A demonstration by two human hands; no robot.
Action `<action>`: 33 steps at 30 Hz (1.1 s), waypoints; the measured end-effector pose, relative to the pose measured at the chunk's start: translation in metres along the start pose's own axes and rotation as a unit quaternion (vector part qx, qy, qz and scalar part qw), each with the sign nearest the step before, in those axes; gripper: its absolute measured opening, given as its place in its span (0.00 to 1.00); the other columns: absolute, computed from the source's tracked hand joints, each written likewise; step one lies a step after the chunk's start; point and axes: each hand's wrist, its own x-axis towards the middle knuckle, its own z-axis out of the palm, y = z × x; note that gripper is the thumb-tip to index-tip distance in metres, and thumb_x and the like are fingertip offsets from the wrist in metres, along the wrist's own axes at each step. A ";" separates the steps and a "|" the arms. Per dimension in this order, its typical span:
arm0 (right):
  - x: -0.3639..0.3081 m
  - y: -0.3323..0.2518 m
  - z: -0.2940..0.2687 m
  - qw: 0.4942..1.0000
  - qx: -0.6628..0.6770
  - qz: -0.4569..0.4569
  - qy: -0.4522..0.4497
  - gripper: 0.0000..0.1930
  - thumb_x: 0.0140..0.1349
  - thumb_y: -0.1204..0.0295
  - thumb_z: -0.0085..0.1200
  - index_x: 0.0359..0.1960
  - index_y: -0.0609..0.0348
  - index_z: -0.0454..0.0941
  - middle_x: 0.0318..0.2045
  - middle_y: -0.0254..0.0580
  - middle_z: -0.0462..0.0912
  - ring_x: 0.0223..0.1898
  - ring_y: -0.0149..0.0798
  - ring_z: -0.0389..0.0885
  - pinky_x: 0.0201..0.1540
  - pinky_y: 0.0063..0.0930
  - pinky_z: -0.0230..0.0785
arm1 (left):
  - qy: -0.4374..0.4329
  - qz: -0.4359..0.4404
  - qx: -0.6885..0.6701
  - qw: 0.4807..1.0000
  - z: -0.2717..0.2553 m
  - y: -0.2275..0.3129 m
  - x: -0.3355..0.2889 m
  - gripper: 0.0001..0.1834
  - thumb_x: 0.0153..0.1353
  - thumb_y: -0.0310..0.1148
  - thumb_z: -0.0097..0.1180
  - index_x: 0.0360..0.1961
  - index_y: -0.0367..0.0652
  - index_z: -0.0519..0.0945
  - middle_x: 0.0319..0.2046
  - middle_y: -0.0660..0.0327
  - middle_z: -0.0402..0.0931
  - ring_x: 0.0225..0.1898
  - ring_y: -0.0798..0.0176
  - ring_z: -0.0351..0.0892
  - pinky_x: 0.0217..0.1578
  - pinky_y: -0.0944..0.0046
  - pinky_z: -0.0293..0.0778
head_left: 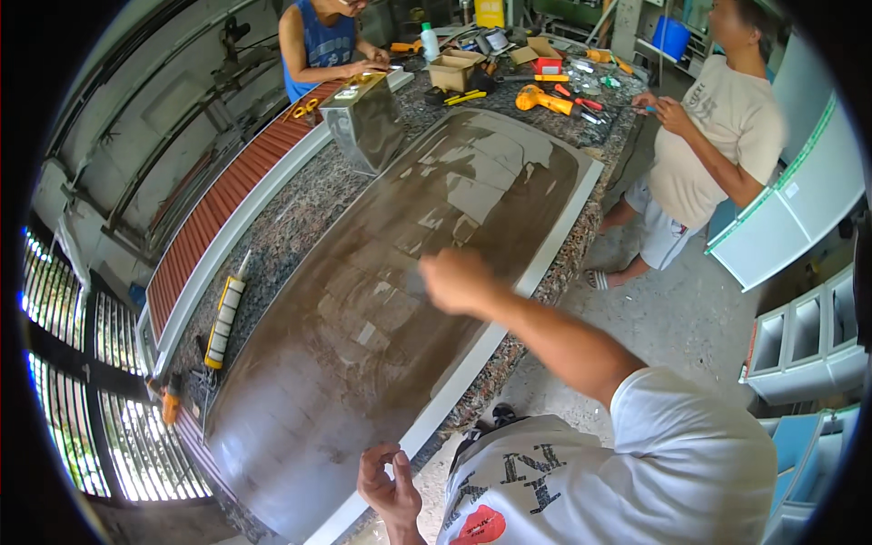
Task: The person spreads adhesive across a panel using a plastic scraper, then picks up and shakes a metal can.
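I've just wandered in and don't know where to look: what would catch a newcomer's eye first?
The big brown panel stretched across the stone worktop, with the wearer's blurred right hand over its middle. Next, the orange power tool beyond its far end, and the shiny metal box by its far left edge.

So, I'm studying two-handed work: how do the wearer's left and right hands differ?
The right hand is out over the brown sheet; the left hand is by the white edge strip. The right hand is blurred, its grip unclear; the left hand is sharper, loosely curled. Both are ungloved.
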 end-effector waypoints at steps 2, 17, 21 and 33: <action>-0.019 -0.036 0.031 0.992 -0.048 -0.114 0.029 0.05 0.56 0.75 0.49 0.29 0.63 0.76 0.18 0.47 0.79 0.18 0.46 0.79 0.22 0.41 0.73 | 0.009 -0.012 -0.013 1.000 -0.005 -0.014 0.004 0.06 0.59 0.30 0.56 0.35 0.39 0.77 0.27 0.60 0.75 0.27 0.66 0.69 0.33 0.68 0.68; 0.005 0.072 -0.008 0.997 -0.063 -0.034 0.037 0.04 0.57 0.75 0.50 0.30 0.63 0.75 0.22 0.50 0.81 0.23 0.51 0.82 0.24 0.42 0.73 | -0.038 0.064 0.098 0.992 0.035 0.001 0.073 0.08 0.60 0.31 0.57 0.36 0.38 0.76 0.28 0.60 0.74 0.28 0.65 0.69 0.34 0.68 0.68; -0.001 0.117 -0.072 0.997 0.060 0.013 -0.039 0.05 0.59 0.74 0.49 0.34 0.62 0.75 0.24 0.50 0.82 0.23 0.52 0.80 0.26 0.43 0.72 | -0.044 0.142 0.187 0.971 0.078 0.020 0.121 0.12 0.58 0.32 0.59 0.40 0.38 0.77 0.32 0.58 0.77 0.30 0.59 0.72 0.36 0.63 0.70; 0.004 0.397 -0.183 0.953 0.186 0.150 0.184 0.09 0.59 0.75 0.51 0.40 0.66 0.76 0.26 0.37 0.77 0.25 0.31 0.68 0.29 0.27 0.65 | -0.109 0.088 0.444 0.885 0.135 0.007 0.281 0.14 0.61 0.28 0.52 0.47 0.39 0.80 0.45 0.54 0.79 0.46 0.49 0.78 0.50 0.58 0.71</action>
